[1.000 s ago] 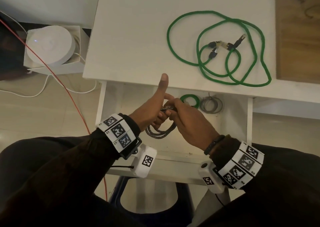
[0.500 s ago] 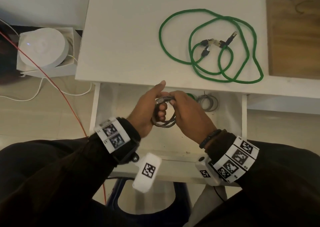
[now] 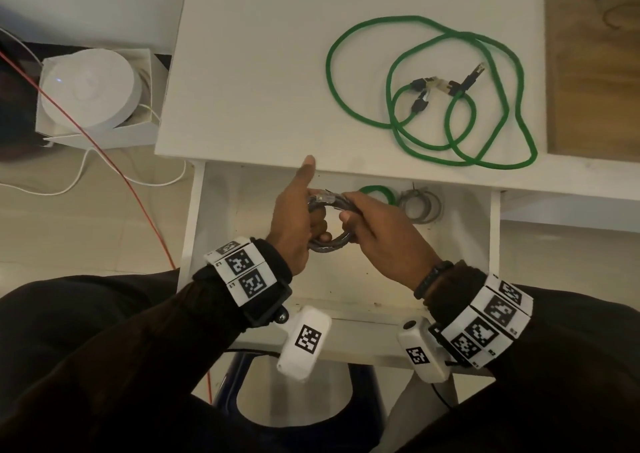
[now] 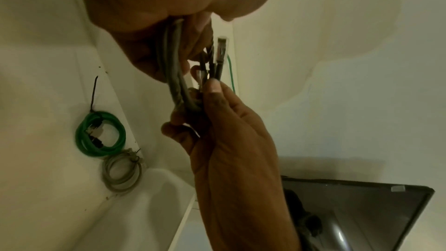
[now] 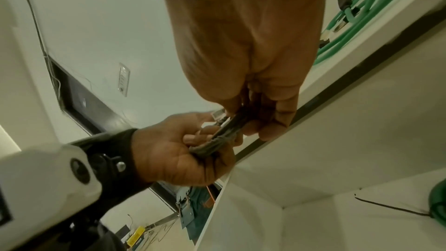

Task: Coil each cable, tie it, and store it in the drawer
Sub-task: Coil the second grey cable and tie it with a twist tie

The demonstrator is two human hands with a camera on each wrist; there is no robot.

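Both hands hold a coiled grey cable (image 3: 329, 243) above the open white drawer (image 3: 221, 245). My left hand (image 3: 294, 224) grips the coil's left side, thumb raised toward the desk edge. My right hand (image 3: 377, 231) pinches the coil's right side near its clear plug (image 3: 325, 197). The wrist views show the grey coil (image 4: 177, 91) (image 5: 217, 140) wrapped by fingers of both hands. A tied green coil (image 3: 379, 191) (image 4: 100, 135) and a tied grey coil (image 3: 420, 205) (image 4: 121, 175) lie at the drawer's back. Loose green cable (image 3: 433, 96) sprawls on the white desk.
The white desk top (image 3: 259, 72) overhangs the drawer's back. A wooden panel (image 3: 592, 61) sits at the right. On the floor to the left are a white round device in a box (image 3: 90, 89), a red wire (image 3: 138, 193) and a white cord. A blue stool (image 3: 298, 407) is below.
The coil has been lifted and turned between the hands, and the right hand shifted its grip along the top. The left thumb stays raised by the desk edge.
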